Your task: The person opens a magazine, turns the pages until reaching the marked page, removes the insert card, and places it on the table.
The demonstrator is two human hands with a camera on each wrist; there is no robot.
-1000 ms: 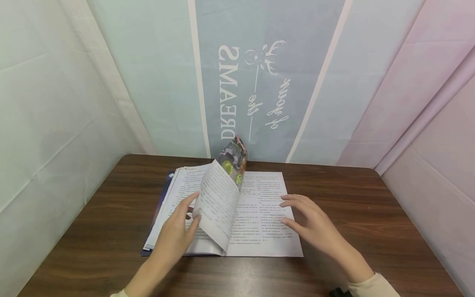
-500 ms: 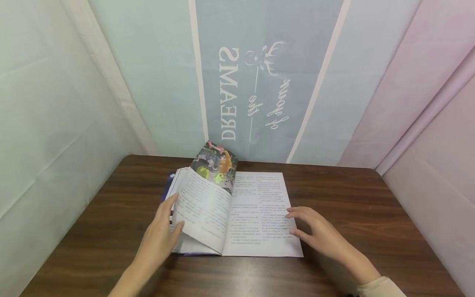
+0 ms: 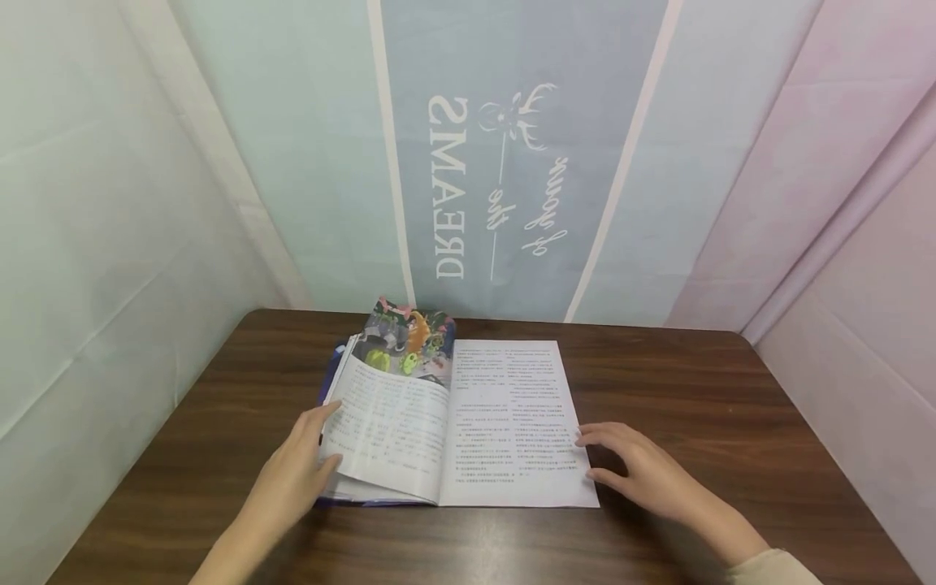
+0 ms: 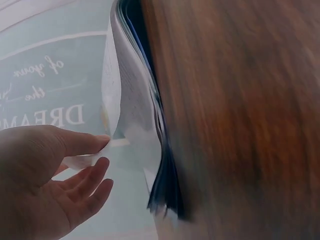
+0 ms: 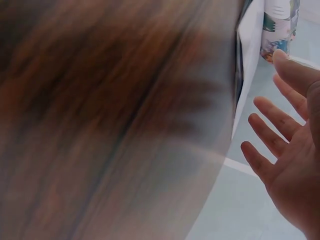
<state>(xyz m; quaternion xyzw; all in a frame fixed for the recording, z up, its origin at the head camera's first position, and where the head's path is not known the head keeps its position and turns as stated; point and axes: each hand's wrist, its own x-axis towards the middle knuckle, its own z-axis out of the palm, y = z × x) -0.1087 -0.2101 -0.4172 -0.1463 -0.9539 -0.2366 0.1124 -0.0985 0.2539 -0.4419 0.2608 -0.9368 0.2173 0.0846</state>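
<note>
An open magazine (image 3: 522, 422) lies on the table, with small print in columns on its right-hand page. At its left edge my left hand (image 3: 292, 467) pinches a turned page (image 3: 391, 426), which bears text and a colourful cartoon picture at its far end. The left wrist view shows the thumb and forefinger of this hand (image 4: 65, 175) on the edge of the curved page (image 4: 111, 95). Beside the magazine's right edge is my right hand (image 3: 643, 471), its fingertips right at the margin. Seen from the right wrist, that hand (image 5: 290, 135) has spread, relaxed fingers and holds nothing.
The dark wooden table (image 3: 680, 382) has rounded back corners. Behind it hangs a pastel curtain (image 3: 585, 187) with mirrored lettering and a deer head. Pale cloth walls (image 3: 132, 203) enclose both sides. A dark blue cover (image 3: 331, 378) shows under the pages at the left.
My left hand has drawn the page leftward and down, so it now lies flatter over the left side. My right hand has shifted slightly right and nearer, off the page to its edge.
</note>
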